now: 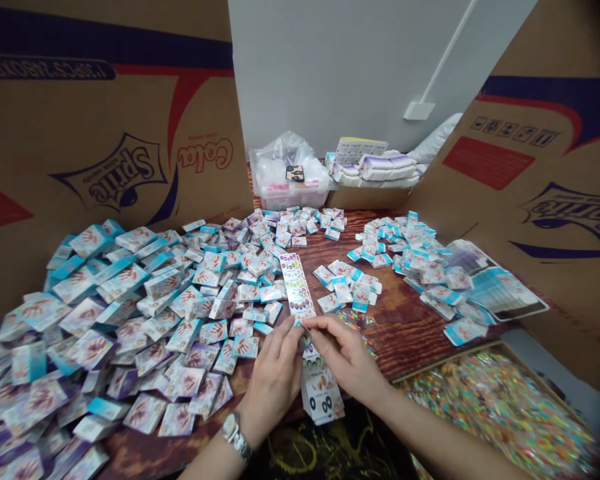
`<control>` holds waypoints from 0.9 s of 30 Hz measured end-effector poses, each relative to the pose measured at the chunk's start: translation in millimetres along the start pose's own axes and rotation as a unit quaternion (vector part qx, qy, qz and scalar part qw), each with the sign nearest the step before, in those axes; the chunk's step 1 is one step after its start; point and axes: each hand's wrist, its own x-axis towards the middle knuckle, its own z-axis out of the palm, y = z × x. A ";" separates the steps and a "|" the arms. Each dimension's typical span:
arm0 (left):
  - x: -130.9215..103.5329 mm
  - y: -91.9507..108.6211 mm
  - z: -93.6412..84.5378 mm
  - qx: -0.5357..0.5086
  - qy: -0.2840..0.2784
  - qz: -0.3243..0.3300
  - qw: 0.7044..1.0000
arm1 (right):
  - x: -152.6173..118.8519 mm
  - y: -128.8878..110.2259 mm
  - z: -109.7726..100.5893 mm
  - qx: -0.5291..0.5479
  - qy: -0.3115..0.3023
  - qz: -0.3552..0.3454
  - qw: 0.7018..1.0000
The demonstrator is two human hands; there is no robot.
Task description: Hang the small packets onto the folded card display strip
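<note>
My left hand (pixel 279 363) and my right hand (pixel 343 357) meet at the near edge of the table, fingers pinched together. Between the fingertips is a small box with a light blue edge (pixel 298 324), mostly covered by the fingers. Just beyond the hands lies a long printed strip (pixel 296 285) with rows of coloured pictures. Below them, a folded strip of printed sheets (pixel 323 393) with dark oval pictures hangs at the table edge; whether a hand touches it I cannot tell. Several small white and blue boxes (pixel 342 289) lie just past my right hand.
A large heap of small boxes (pixel 145 293) covers the left, and another pile (pixel 413 250) lies right. A tray of colourful small packets (pixel 490 407) stands at lower right. Big cartons (pixel 110 113) flank the table (pixel 400 323). A plastic tub (pixel 293 195) stands at the back.
</note>
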 end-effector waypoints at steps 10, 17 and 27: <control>-4.9 2.1 5.5 0.006 0.022 -0.044 0.999 | 6.8 6.1 10.5 0.052 0.044 0.074 0.995; -2.2 6.1 9.9 0.072 -0.004 -0.038 0.997 | -6.6 -4.6 13.1 -0.101 0.074 -0.079 0.989; -0.7 10.7 7.3 0.061 -0.049 -0.062 0.995 | -24.2 13.3 31.6 -0.092 0.102 -0.028 0.990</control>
